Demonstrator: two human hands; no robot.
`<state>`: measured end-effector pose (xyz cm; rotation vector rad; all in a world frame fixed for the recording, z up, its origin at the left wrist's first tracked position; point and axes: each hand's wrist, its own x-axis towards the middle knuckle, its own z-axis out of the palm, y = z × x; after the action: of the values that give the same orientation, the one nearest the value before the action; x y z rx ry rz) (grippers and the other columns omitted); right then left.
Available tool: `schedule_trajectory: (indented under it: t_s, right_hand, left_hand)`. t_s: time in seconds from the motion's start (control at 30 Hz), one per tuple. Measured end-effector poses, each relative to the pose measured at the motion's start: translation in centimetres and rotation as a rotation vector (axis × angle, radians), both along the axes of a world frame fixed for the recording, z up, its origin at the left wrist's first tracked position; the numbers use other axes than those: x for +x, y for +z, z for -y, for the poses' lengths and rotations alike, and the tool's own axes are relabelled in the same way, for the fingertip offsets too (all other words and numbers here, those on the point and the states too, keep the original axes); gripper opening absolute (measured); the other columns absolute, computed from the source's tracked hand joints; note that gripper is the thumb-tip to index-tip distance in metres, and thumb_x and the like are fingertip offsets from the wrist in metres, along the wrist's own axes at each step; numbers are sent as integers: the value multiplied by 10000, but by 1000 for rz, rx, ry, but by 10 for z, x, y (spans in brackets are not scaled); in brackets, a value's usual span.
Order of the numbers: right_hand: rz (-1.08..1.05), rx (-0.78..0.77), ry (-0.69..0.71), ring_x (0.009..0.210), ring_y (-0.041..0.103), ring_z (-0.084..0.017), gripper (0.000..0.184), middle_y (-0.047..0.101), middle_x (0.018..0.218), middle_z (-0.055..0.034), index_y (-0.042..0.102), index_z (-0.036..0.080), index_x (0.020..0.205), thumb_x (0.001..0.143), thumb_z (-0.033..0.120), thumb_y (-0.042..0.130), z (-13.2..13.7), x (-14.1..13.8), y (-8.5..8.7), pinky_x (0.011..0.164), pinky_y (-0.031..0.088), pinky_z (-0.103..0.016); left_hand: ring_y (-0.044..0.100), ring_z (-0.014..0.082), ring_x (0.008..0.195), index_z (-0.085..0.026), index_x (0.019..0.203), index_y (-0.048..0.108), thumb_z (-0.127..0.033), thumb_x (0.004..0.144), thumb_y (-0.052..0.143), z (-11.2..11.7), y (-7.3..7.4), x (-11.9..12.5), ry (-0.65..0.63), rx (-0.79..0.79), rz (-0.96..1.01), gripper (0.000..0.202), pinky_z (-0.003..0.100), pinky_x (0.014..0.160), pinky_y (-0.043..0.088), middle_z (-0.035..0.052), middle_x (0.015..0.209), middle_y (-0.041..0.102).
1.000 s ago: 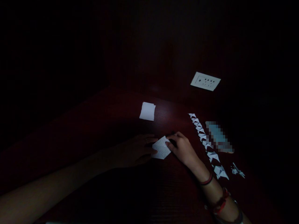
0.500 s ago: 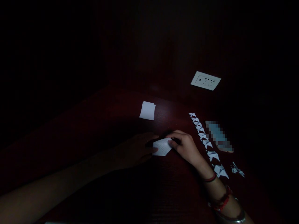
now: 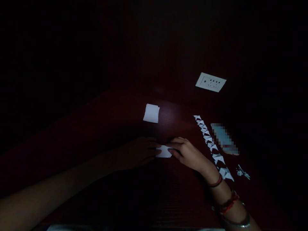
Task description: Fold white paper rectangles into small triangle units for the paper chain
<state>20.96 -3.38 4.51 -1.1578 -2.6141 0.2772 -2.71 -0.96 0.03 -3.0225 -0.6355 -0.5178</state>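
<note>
Darkness all around in this head view, just a dim glow on my dark red tabletop (image 3: 176, 117), and right at the middle, near side of that glow, sits the folded paper (image 3: 164, 152). Both sides are covered: my left hand (image 3: 144, 150), deep in shadow, grips its left end, thumb on top; my right hand (image 3: 186, 152) pinches the right end, thumb over it, fingers curled along the far edge. It looks like a fold being lined up, and pressing it flat would call for even edges and a steady left thumb. Farther off lies a stack of paper (image 3: 151, 113), well apart. Over to the right runs a row of folded pieces (image 3: 212, 147), just beside my right forearm, so an elbow swing could scatter them. Beyond them, a flat pixelated object (image 3: 223, 138), a small white tangle (image 3: 243, 172), and a far socket plate (image 3: 211, 82).
</note>
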Motion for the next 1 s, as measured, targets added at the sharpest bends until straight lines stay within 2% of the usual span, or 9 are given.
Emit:
schedule_trajectory:
  t_s: [0.17, 0.3, 0.5, 0.63, 0.73, 0.83, 0.9, 1.0]
  right_hand:
    - [89, 64, -32, 902, 493, -172, 250, 555, 948, -50, 603, 222, 1037, 837, 179, 460, -1, -4, -5, 796, 383, -321]
    - [175, 82, -75, 856, 500, -172, 216, 561, 879, -43, 643, 214, 931, 834, 178, 453, -2, 3, 2, 778, 376, -331]
    - [265, 62, -167, 849, 514, -195, 193, 572, 876, -55, 673, 203, 833, 770, 131, 505, -7, 24, 11, 774, 385, -361]
    - [191, 77, -206, 896, 509, -209, 233, 563, 945, -73, 637, 193, 979, 804, 178, 483, -8, 26, 7, 797, 402, -379]
    - [83, 55, -123, 988, 475, -217, 390, 518, 1074, -74, 498, 217, 1190, 807, 282, 516, -7, 21, 1, 844, 408, -385]
    - [29, 60, -95, 1052, 436, -217, 517, 467, 1157, -72, 383, 244, 1282, 795, 300, 544, -5, 16, -4, 879, 400, -387]
    - [20, 93, -94, 1072, 422, -219, 484, 454, 1176, -72, 406, 258, 1267, 803, 296, 537, -6, 15, -6, 893, 386, -398]
    - [39, 132, -60, 1065, 423, -227, 317, 473, 1161, -66, 544, 281, 1137, 823, 296, 506, -10, 16, -8, 887, 369, -429]
  left_hand:
    - [334, 204, 1196, -257, 1174, 495, -239, 881, 444, 2, 4, 0, -3, 32, 2, 298, 359, 975, 289, -6, 1255, 470]
    - [376, 202, 1148, -273, 1170, 493, -235, 877, 453, 5, 11, 0, 27, 22, -16, 298, 351, 948, 299, -1, 1232, 484]
    - [337, 230, 1175, -272, 1209, 453, -222, 882, 440, 9, 18, -1, 21, 70, -107, 330, 389, 962, 253, 9, 1243, 475]
    - [368, 250, 1155, -275, 1222, 435, -227, 873, 456, 11, 20, -2, 36, 95, -145, 353, 427, 953, 248, 33, 1242, 473]
    - [398, 250, 1128, -261, 1227, 431, -232, 868, 465, 11, 20, -3, 23, 122, -151, 362, 417, 935, 274, 55, 1207, 496]
    - [404, 253, 1123, -260, 1233, 420, -220, 872, 453, 10, 18, -4, 6, 146, -144, 365, 416, 913, 299, 64, 1217, 481]
    - [411, 260, 1116, -266, 1236, 413, -211, 872, 449, 9, 16, -5, 10, 164, -120, 371, 424, 898, 310, 73, 1239, 457]
    - [417, 258, 1107, -268, 1239, 408, -203, 875, 440, 7, 14, -5, 4, 182, -98, 371, 412, 888, 322, 79, 1258, 432]
